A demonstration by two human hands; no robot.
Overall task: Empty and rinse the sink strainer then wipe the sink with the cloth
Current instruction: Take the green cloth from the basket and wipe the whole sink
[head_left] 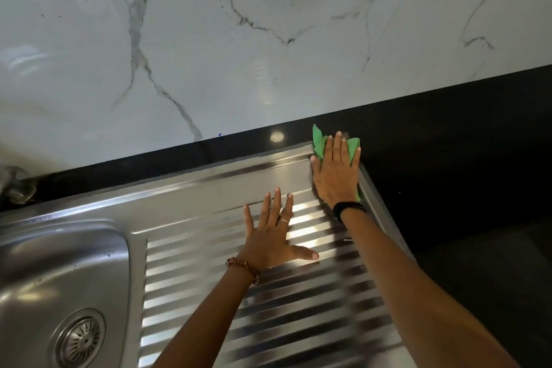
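**Flat palm on cloth at drainboard corner**

Right hand [336,172], fingers straight, pressed flat on crumpled green cloth [319,142] at far right corner of ribbed steel drainboard [268,308]. Left hand [273,236] spread, empty, on ridges. Round perforated metal strainer [81,340] seated in steel sink basin [59,272]. Beyond: black countertop [463,158], veined white marble wall [239,39].

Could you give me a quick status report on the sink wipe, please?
Right hand flat, pressing green cloth on drainboard's far right corner. Left hand open, resting on the ribs. Strainer seated in basin. Nothing in the way.
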